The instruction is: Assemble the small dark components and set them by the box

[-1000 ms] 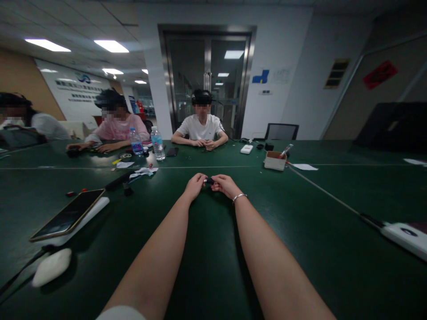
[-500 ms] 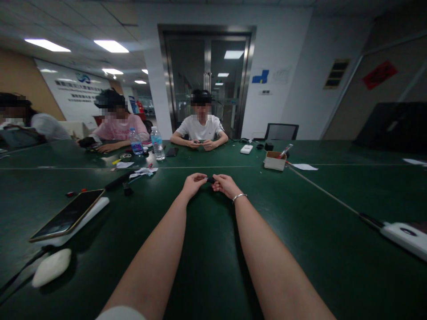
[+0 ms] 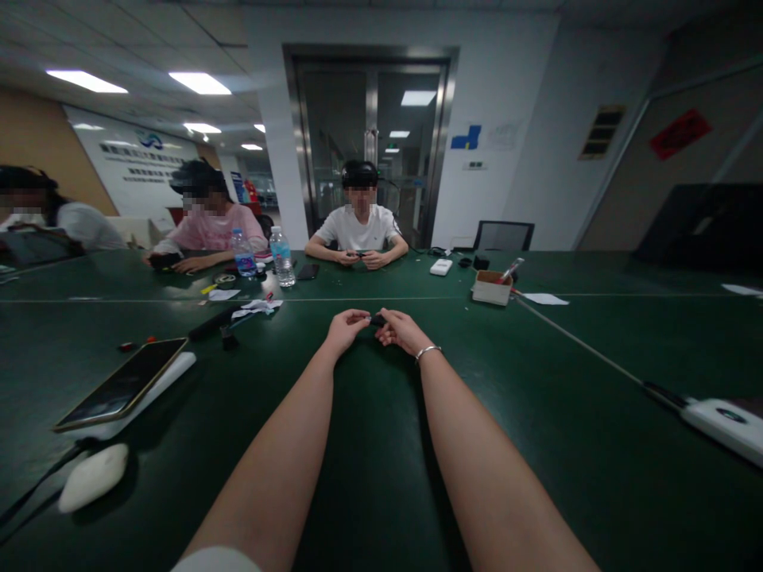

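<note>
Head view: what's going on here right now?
The person's left hand and right hand hold a small dark object between their fingertips, over the green table. To the left, a phone rests on something white. Across the table, a person in a white shirt has both hands together.

The left hand and right hand are bare, as are both slender forearms. A slim, shiny, silver-coloured bangle rings the right wrist; a whitish sleeve with a rounded hem covers the left arm higher up.
</note>
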{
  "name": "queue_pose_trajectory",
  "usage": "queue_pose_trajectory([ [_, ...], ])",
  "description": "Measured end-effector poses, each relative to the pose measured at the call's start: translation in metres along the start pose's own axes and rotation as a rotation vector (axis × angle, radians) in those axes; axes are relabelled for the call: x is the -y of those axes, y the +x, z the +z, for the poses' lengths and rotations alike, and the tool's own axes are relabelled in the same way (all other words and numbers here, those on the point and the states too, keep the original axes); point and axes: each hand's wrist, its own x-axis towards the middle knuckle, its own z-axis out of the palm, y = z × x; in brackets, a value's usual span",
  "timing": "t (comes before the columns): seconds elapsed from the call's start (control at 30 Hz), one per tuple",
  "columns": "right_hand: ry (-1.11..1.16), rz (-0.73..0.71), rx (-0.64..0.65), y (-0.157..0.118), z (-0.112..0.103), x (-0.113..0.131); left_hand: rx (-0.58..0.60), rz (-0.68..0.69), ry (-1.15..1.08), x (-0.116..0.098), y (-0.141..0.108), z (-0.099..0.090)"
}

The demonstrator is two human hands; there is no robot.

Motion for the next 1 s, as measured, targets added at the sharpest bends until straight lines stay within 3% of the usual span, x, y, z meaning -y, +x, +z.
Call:
queue_pose_trajectory([
  [0.13, 0.052, -0.093, 0.030, -0.0040, -0.0008, 0.0019, -0.016, -0.018, -0.013, -0.0001, 0.0002, -0.0003],
  [0.37, -0.004, 0.021, 0.013, -0.0037, 0.0024, 0.0041, -0.013, -0.020, -0.011, -0.0014, -0.0008, 0.0000],
  [0.53, 0.079, -0.062, 0.032, -0.0033, -0.0014, 0.0025, -0.036, -0.017, -0.032, -0.0024, -0.0007, -0.0001],
  [1.0, 0.085, -0.008, 0.021, -0.0025, -0.0022, 0.0003, 0.018, -0.080, 0.066, -0.0010, -0.0012, 0.0012],
])
